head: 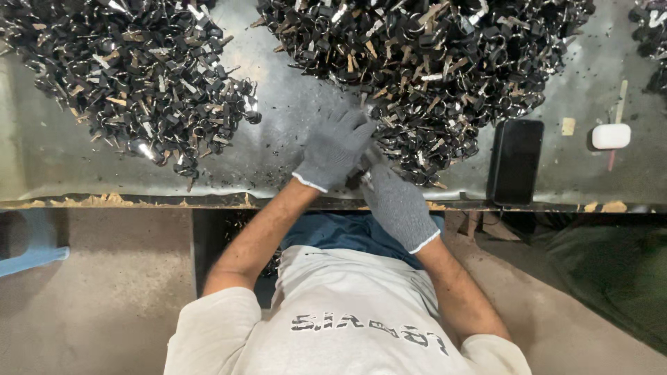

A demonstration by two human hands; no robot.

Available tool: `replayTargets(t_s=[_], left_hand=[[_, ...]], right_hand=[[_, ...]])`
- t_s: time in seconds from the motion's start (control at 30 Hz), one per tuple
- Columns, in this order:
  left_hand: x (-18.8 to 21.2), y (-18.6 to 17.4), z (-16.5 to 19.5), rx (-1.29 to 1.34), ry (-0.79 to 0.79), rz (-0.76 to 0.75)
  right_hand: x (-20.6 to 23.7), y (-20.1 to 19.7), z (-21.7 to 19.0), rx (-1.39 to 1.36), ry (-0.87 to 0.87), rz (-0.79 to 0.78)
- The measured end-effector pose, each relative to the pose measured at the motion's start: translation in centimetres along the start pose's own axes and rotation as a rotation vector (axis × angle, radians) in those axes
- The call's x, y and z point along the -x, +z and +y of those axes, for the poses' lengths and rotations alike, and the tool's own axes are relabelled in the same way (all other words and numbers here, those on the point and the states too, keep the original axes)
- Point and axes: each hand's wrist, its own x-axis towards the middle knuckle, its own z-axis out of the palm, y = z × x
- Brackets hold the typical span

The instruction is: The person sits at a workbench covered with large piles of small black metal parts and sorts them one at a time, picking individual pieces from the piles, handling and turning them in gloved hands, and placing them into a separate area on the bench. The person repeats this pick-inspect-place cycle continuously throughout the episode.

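Meeting over the near edge of the sheet-metal table point(278, 149), both gloved hands close in on a small pale metal part point(366, 172) that shows only as a sliver between them. The left hand point(337, 149) lies on top with its knuckles up and its fingers curled down. The right hand point(399, 205) comes in from below and to the right, its fingertips hidden under the left. Whether either hand is actually pinching the part cannot be told, nor can the part's long axis, since too little of it shows.

Just beyond the hands, far and slightly right, is the large middle pile point(424, 62) of small black-headed, key-like pieces with metal rings. Its near fringe touches the left hand's fingers, so the left hand is the nearer one to it. A second pile point(132, 76) of the same pieces lies well apart to the left, with a bare, grit-strewn strip of table between the two. The edge of a third pile point(649, 35) shows at the far right corner.

To the right of the hands a dark phone point(514, 161) lies flat near the table's edge, with a small white case point(611, 136) further right. A blue stool point(31, 243) stands on the floor at the left.
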Motion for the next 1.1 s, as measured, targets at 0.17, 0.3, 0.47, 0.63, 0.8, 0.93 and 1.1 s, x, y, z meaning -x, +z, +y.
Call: replayTargets(t_s=[0.17,0.3,0.47,0.63,0.8,0.93,1.1], left_hand=[[2.5,-2.2,2.8,0.302,-0.067,0.18],[3.0,-3.2,5.0,0.223,-0.076,0.078],[3.4,-2.5,3.5,-0.04,-0.164,-0.12],[5.4,-1.5,2.3,0.181,-0.479,-0.2],[6.6,-0.4,2.3,0.152,-0.592,-0.12],[7.1,-0.3,2.0,0.133,-0.365,0.014],[7.4,0.0,2.0,0.081,-0.233,-0.059]], right_hand=[[0.5,1.6,0.5,0.122,-0.016,-0.252],[-0.1,1.9,0.7,0.055,-0.237,-0.173],[-0.7,0.9,0.2,0.014,0.167,0.008],[-0.1,0.4,-0.4,-0.025,0.084,-0.001],[0.1,0.2,0.3,-0.098,-0.004,0.019],[-0.9,0.6,0.4,-0.088,-0.058,0.06],[-1.3,2.3,-1.3,0.252,0.035,-0.012]])
